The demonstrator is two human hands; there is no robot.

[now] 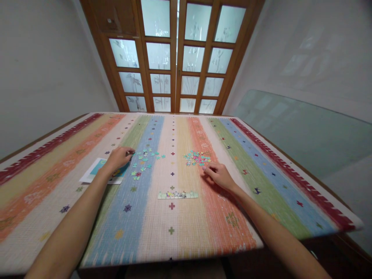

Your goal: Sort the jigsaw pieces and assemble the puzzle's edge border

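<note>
My left hand is over the far right part of a picture card, its fingers curled together beside a loose scatter of green and teal jigsaw puzzle pieces. Whether a piece is between those fingertips is too small to tell. My right hand rests at the near right edge of a denser pile of multicoloured puzzle pieces, thumb and fingers drawn together; what they hold, if anything, is hidden. Nearer to me, a joined strip of puzzle pieces lies straight across the cloth.
A striped tablecloth with small printed figures covers the table. Beyond the far edge stand wooden doors with frosted panes. A pale glass panel leans by the right wall, and a white wall is on the left.
</note>
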